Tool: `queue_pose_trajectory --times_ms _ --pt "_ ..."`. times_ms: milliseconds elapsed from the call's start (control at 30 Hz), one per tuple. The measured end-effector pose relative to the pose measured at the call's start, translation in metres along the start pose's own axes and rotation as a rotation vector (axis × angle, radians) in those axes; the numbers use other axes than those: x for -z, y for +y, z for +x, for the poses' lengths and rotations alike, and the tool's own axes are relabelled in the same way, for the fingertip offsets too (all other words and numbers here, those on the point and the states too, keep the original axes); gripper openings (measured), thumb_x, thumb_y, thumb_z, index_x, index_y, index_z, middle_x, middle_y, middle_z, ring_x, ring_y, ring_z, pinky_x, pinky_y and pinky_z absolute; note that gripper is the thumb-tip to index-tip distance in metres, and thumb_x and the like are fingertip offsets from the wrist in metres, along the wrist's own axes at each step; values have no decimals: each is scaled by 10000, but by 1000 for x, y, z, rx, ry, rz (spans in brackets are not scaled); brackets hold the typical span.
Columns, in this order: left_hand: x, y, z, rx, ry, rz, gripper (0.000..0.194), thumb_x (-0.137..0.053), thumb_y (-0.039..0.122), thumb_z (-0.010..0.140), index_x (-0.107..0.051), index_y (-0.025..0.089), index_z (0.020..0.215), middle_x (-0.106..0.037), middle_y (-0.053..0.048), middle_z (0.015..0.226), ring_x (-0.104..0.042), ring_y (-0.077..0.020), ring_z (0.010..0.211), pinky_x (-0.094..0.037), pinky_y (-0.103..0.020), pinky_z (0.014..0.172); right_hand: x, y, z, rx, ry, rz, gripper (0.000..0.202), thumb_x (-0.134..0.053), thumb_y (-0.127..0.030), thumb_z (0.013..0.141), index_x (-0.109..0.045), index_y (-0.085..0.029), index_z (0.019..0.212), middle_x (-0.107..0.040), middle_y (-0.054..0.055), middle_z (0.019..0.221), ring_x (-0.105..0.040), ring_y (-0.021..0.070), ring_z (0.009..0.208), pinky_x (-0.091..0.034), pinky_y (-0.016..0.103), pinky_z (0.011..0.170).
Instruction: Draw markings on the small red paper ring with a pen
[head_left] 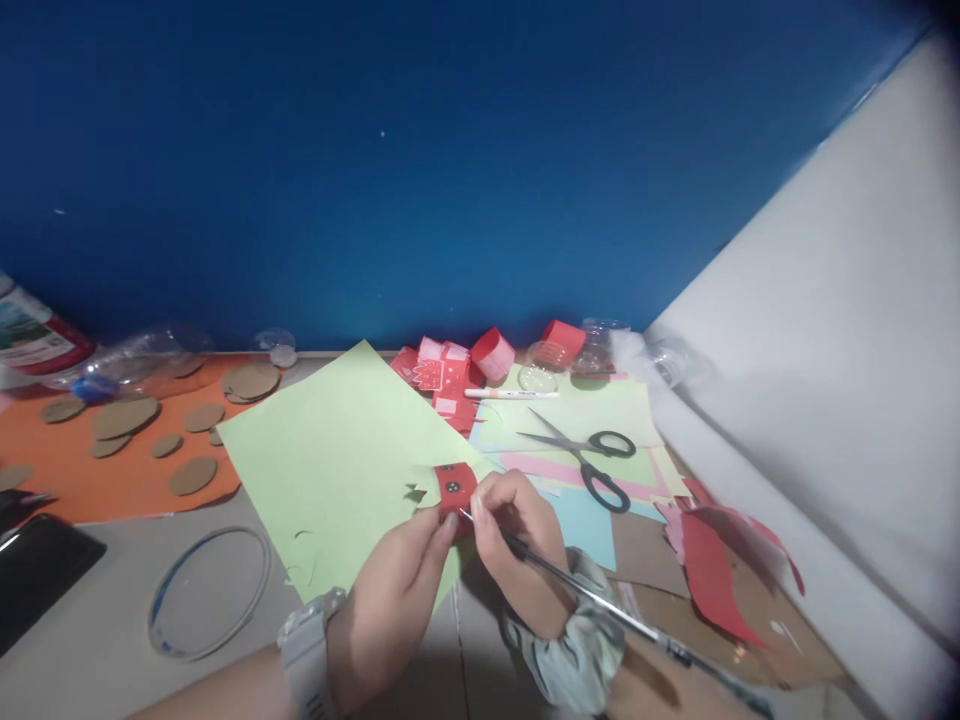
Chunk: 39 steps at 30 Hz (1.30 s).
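My left hand [405, 570], with a pale watch [307, 655] at the wrist, pinches a small curved red paper piece [463, 487] that bears dark round marks and has a jagged edge at its left. Closed around a long, slim silver-and-black stick [577, 585], maybe a paintbrush, is my right hand [521, 530]. The stick's thin tip is at the lower part of the red piece. I cannot tell whether it touches. A pale scrunchie [577, 650] circles my right wrist. Beneath the hands lies a light green sheet [337, 450].
Black-handled scissors [585, 452] rest on coloured papers at right, below a marker [510, 394] and red paper rings [493, 354]. Cardboard discs [126, 415] lie on orange paper at left, near a hoop [210, 590] and a phone [45, 580]. A blue wall stands behind.
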<state>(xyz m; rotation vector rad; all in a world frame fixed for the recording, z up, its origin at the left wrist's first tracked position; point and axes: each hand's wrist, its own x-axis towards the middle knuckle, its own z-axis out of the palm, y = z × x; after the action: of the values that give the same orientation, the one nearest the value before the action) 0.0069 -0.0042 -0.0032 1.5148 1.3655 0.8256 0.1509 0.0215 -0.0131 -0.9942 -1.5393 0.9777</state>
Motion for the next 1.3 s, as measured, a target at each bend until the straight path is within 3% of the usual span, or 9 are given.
queue_pose_trajectory --times_ms 400,567,700,1300 --pt "1 -1 -2 -54 -28 58 317 -356 329 1010 -655 225 1016 -761 -69 1007 -707 -224 938 -544 -298 814 4 -2 5 -14 -18 -49 195 -485 -206 923 -431 -218 736 -493 -35 678 -431 105 572 -358 240 530" --pt "3 2 1 -10 -54 135 319 -327 339 1012 -604 213 916 -731 -59 881 -686 -217 826 -518 -312 788 4 -3 5 -70 -28 -48 221 -515 -274 929 -438 -219 730 -464 -43 644 -425 109 564 -359 247 530" --pt "4 4 1 -10 -81 132 315 -316 342 1013 -594 212 939 -727 -64 922 -680 -216 863 -504 -312 816 2 -5 6 -124 -4 -39 263 -512 -326 943 -429 -217 718 -442 -52 629 -413 103 546 -347 241 517" --pt "3 3 3 -4 -71 154 303 -333 318 1007 -612 212 954 -734 -68 892 -696 -240 896 -515 -326 845 3 -7 8 -169 -3 -22 259 -482 -313 934 -398 -229 704 -445 -44 607 -420 111 535 -344 234 489"
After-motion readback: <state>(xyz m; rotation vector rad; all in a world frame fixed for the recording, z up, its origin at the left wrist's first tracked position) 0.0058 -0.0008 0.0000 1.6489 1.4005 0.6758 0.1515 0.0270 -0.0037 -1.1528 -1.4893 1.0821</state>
